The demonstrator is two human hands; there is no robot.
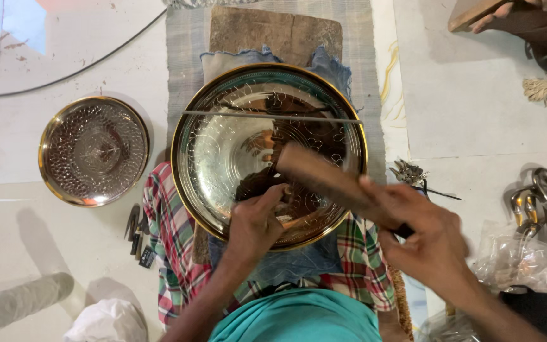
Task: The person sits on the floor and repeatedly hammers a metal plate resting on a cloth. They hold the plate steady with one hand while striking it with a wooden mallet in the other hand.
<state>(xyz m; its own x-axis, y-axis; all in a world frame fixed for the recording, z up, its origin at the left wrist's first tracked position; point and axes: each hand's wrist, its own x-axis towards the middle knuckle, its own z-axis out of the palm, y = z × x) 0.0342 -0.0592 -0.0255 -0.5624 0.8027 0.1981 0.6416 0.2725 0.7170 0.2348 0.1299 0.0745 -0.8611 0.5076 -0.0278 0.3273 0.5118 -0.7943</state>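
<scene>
A large shiny metal plate [223, 139] with a gold rim and engraved lines rests on blue cloth over my lap. My left hand [256, 221] presses on the plate's near part, fingers pinched around a small tool that I can barely see. My right hand [422, 237] grips a wooden mallet [324, 177], blurred, its head over the plate just above my left hand. A thin metal rod [267, 116] lies across the plate's far half.
A smaller dimpled metal plate [93, 151] lies on the floor at left, with several small chisels [137, 231] near it. A wooden board [273, 31] sits beyond the big plate. Metal bits [408, 172], plastic bags [527, 253] and metal hooks [539, 190] are at right. Another person's foot [514, 19] shows top right.
</scene>
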